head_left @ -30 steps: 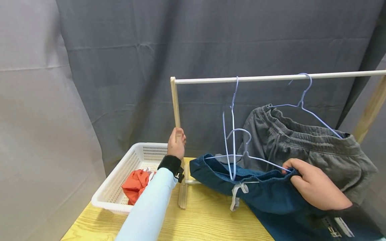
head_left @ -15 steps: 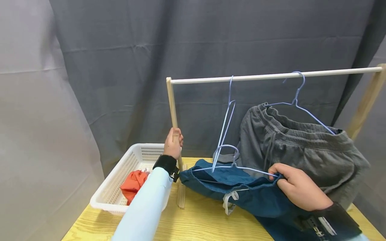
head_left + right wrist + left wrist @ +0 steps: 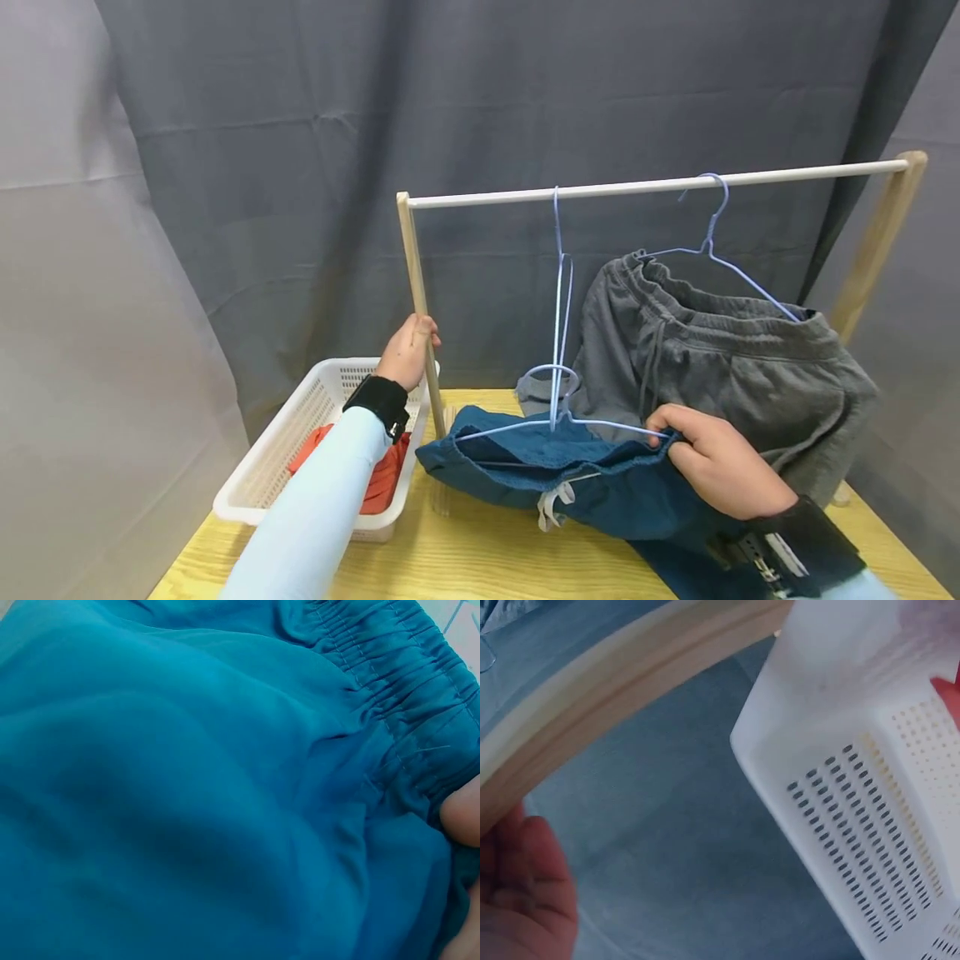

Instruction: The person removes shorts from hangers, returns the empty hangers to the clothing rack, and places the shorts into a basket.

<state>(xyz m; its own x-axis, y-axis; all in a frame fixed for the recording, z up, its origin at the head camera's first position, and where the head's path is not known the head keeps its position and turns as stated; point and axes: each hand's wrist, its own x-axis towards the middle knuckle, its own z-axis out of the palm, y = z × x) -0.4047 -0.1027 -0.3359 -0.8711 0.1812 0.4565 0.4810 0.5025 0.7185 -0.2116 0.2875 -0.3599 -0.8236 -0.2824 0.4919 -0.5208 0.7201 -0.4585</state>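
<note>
With right fingers (image 3: 670,417), pinches hanger (image 3: 615,426) and blue trousers (image 3: 630,515) at the waistband (image 3: 618,468), spread leftward from that pinch, likely to keep both together; with left fingers (image 3: 434,331), grips rack post (image 3: 414,267), presumably for steadiness.

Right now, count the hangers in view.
3: one hanger in the grey garment, an edge-on hanger on the rail, another hanger in the blue garment; more may hide.

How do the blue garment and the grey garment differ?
The blue garment has a white drawstring; the grey garment has a grey drawstring. The right hand grips the blue garment; no hand grips the grey garment. The blue garment's hanger is below the rail, unhooked; the grey garment's hanger hooks over it. Both have gathered waistbands.
</note>
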